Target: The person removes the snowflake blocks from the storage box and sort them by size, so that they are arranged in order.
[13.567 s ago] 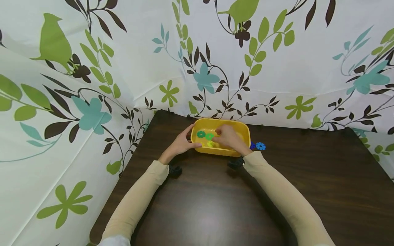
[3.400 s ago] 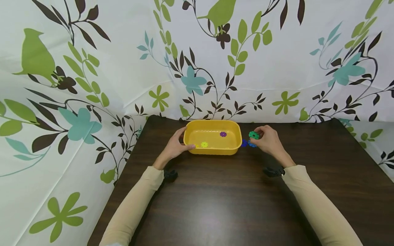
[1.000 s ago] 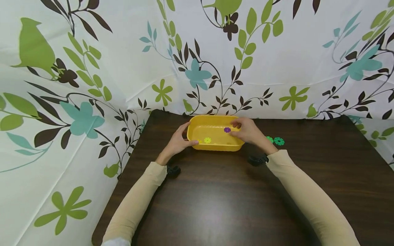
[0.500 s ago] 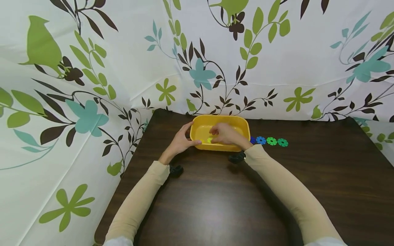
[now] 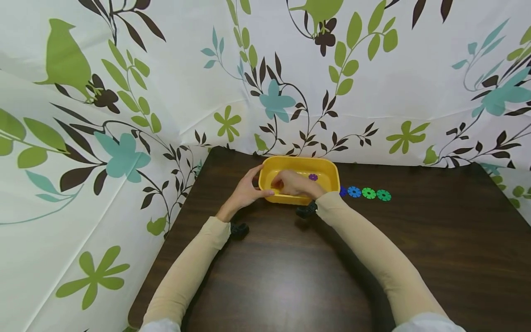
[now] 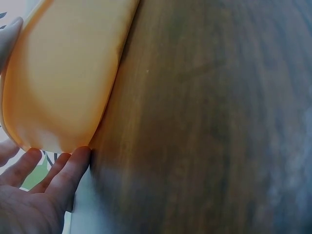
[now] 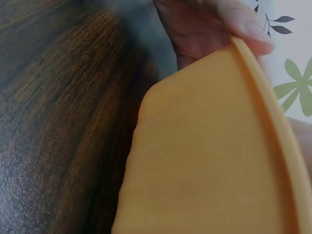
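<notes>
In the head view, my left hand [image 5: 244, 192] grips the left end of a yellow plastic bin [image 5: 333, 173], thumb over the front rim. Its fingers press the end wall in the left wrist view. My right hand [image 5: 295, 183] reaches inside the bin's left part with curled fingers; whatever is under the fingertips is hidden. A purple flower-shaped disc [image 5: 313, 177] lies on the bin floor, right of that hand. Outside the bin's right end, a row holds a dark blue disc [image 5: 343, 192], partly covered, a blue disc [image 5: 354, 192], a light green disc [image 5: 368, 193] and a green disc [image 5: 383, 195].
The dark wooden table [image 5: 265, 272] extends in front of the bin and to the right. A white cloth [image 5: 356, 138] printed with leaves and birds hangs close behind the bin and along the left. Black straps [image 5: 307, 210] circle both wrists.
Both green discs went from the bin to the row's right end. Lately my right hand has shifted left inside the bin, past the purple disc, covering where yellow discs lay. My left hand keeps its grip.
</notes>
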The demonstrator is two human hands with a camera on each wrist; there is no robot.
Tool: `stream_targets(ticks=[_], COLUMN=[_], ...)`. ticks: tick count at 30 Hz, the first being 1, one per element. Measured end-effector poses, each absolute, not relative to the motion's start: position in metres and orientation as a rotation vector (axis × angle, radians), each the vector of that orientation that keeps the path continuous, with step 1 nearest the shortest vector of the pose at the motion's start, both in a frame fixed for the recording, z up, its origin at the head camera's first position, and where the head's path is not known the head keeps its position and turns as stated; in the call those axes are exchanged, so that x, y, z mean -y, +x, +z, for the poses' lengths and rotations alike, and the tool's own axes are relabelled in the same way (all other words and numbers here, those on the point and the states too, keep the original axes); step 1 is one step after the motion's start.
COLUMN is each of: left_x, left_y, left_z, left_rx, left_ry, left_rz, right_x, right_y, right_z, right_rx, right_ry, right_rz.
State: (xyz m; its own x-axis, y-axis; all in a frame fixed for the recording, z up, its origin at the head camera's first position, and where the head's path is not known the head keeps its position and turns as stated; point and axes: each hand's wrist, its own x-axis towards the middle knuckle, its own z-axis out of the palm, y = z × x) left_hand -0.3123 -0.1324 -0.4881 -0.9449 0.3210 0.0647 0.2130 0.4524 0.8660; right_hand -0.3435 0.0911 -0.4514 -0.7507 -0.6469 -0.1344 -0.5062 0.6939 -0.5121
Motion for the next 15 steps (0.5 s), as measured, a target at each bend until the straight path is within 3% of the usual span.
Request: stream_targets(ticks=[15], left_x=[0.1318], left_y=[-0.3136], left_z=[-0.4888], left_rx=[-2.576], left_ry=[0.465], left_rz=[1.525], right_x=[-0.0826], right_y=[-0.3484], right_z=[-0.4542], right_rx=[-2.599], right_ry=[-0.986], right_rz=[-0.603])
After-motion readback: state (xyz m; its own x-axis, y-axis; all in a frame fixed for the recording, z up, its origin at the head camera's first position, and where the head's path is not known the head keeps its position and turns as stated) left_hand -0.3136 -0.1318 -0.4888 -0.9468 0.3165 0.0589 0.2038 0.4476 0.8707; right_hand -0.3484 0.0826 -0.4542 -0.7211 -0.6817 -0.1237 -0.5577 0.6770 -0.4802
